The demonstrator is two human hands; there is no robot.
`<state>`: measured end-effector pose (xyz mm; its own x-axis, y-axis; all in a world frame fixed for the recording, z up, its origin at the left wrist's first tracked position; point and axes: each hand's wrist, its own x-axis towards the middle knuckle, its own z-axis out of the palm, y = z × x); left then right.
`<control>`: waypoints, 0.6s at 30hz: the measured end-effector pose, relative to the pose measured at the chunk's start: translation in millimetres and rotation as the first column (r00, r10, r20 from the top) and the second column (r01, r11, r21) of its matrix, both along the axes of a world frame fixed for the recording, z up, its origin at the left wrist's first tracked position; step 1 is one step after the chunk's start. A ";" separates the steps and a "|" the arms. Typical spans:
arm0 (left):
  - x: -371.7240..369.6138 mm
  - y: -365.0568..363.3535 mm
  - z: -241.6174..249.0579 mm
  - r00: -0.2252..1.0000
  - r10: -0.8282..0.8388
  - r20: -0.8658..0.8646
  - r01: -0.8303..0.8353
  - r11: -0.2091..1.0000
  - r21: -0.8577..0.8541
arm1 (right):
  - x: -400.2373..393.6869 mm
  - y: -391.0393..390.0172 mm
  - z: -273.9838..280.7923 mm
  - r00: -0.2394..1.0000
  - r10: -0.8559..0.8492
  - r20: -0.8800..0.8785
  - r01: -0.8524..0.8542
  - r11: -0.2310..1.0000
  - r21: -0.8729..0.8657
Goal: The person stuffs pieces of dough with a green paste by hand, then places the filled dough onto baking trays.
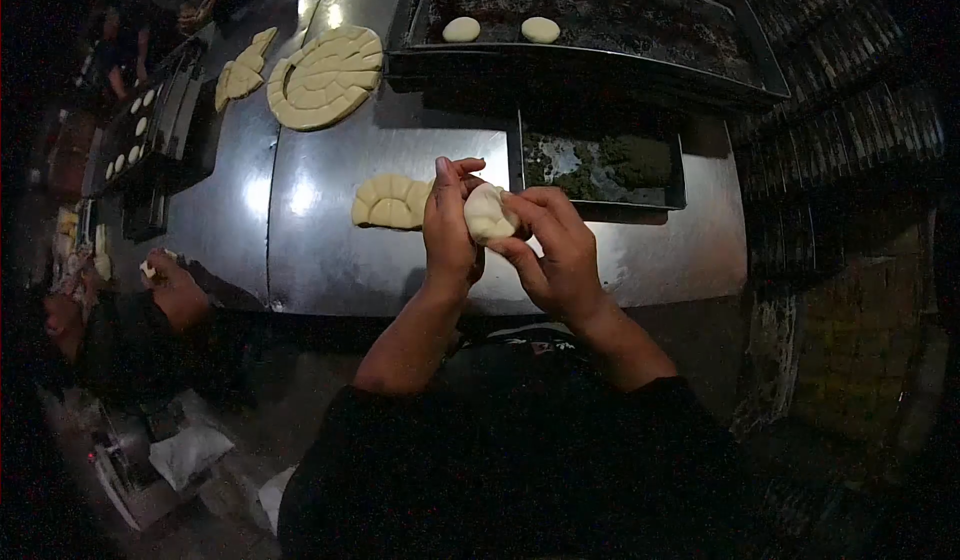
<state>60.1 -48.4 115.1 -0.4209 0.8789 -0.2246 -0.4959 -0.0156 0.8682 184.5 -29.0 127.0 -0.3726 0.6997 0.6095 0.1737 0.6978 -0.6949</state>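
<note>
dough piece (488, 214): roundish, left of green-filled tray (683, 185)
left hand (452, 228): cradles it
right hand (562, 252): pinches it, nearer the tray

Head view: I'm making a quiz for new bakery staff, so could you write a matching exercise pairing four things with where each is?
Things
1. Large cut dough disc
2. Dark green crumbly mixture
3. Five flat dough rounds
4. Pinched dough piece

Places
A. In the larger tray
B. Held between left hand and right hand
C. On the metal table
D. In the smaller tray

Pairs: 1-C, 2-D, 3-A, 4-B
</note>
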 end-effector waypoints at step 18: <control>-7.9 -33.8 -146.6 0.298 -0.394 0.869 0.475 0.851 0.223 | -0.1 -31.7 -30.6 0.891 0.134 0.433 -0.125 0.991 -0.048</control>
<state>52.2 -82.2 -31.5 0.4779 0.8363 -0.2687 -0.8742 0.4828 -0.0521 184.4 -60.7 96.4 -0.6854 0.6366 0.3535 0.3701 0.7226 -0.5839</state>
